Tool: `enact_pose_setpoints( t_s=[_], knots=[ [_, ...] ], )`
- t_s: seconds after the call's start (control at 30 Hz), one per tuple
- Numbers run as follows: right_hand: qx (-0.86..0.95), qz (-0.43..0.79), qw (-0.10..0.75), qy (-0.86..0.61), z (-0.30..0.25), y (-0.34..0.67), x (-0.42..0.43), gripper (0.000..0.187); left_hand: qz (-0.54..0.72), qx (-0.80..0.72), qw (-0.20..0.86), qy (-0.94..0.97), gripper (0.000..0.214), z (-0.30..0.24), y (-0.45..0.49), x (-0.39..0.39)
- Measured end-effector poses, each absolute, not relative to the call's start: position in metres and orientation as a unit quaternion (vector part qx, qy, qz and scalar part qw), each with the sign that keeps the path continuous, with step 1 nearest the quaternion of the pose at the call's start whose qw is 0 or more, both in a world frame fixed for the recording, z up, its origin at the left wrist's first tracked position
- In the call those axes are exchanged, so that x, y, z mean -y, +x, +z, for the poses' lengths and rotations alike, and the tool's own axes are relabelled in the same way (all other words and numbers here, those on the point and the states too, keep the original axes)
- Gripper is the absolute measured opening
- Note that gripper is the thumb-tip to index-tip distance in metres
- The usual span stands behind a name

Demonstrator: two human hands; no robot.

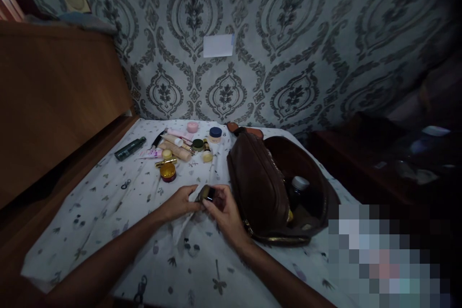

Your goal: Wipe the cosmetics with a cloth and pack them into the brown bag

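My left hand [183,203] is closed around a small dark-capped bottle [205,193] and a white cloth [182,227], which hangs down below the fingers. From the other side, my right hand [228,211] pinches the bottle near its black cap. Both hands meet over the patterned white sheet [126,250]. Just beyond them sits an amber jar [168,172], with a gold tube [166,162] behind it. Close to my right hand stands a brown leather bag [254,178], unzipped, with a white-capped bottle [300,184] inside.
Several cosmetic tubes [176,150] lie in a cluster toward the wall, beside a pink jar [192,127], a blue-lidded jar [215,134] and a green-lidded jar [198,144]. A dark green bottle [130,149] lies at left. Wooden furniture [57,101] borders the left side.
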State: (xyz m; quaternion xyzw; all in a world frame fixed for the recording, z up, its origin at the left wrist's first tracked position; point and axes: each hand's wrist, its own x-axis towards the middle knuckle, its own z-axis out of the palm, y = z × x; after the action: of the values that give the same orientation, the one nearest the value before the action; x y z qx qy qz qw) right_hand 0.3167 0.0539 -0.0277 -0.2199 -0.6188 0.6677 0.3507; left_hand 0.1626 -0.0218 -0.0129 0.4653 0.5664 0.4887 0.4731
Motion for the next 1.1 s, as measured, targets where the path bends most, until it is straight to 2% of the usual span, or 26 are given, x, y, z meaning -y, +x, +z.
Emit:
enact_pose_setpoints(
  t_s=[0.23, 0.33, 0.4, 0.47, 0.57, 0.63, 0.77, 0.93, 1.1],
  knots=[
    [0.641, 0.632, 0.371, -0.229, -0.029, 0.315, -0.057, 0.039, 0.457, -0.557, 0.529, 0.448, 0.043, -0.012, 0.156, 0.023],
    [0.629, 0.641, 0.374, -0.233, -0.03, 0.315, -0.058, 0.038, 0.444, -0.577, 0.516, 0.45, 0.048, -0.01, 0.151, 0.024],
    [0.626, 0.648, 0.362, -0.238, -0.031, 0.314, -0.057, 0.038, 0.434, -0.617, 0.448, 0.48, 0.05, -0.005, 0.147, 0.025],
    [0.632, 0.649, 0.348, -0.243, -0.033, 0.313, -0.056, 0.039, 0.391, -0.689, 0.311, 0.524, 0.05, 0.002, 0.143, 0.025],
    [0.643, 0.642, 0.337, -0.248, -0.036, 0.311, -0.054, 0.039, 0.207, -0.792, 0.073, 0.569, 0.045, 0.014, 0.141, 0.023],
    [0.653, 0.629, 0.341, -0.248, -0.038, 0.31, -0.054, 0.039, 0.077, -0.81, -0.013, 0.581, 0.037, 0.018, 0.143, 0.021],
    [0.687, 0.589, 0.344, -0.25, -0.041, 0.311, -0.057, 0.039, -0.035, -0.805, -0.042, 0.591, 0.023, 0.014, 0.147, 0.018],
    [0.72, 0.551, 0.335, -0.255, -0.046, 0.312, -0.06, 0.041, -0.036, -0.782, -0.059, 0.619, 0.046, 0.007, 0.145, 0.017],
    [0.729, 0.547, 0.332, -0.243, -0.041, 0.313, -0.057, 0.043, -0.06, -0.763, -0.07, 0.64, 0.038, 0.003, 0.146, 0.017]
  ],
)
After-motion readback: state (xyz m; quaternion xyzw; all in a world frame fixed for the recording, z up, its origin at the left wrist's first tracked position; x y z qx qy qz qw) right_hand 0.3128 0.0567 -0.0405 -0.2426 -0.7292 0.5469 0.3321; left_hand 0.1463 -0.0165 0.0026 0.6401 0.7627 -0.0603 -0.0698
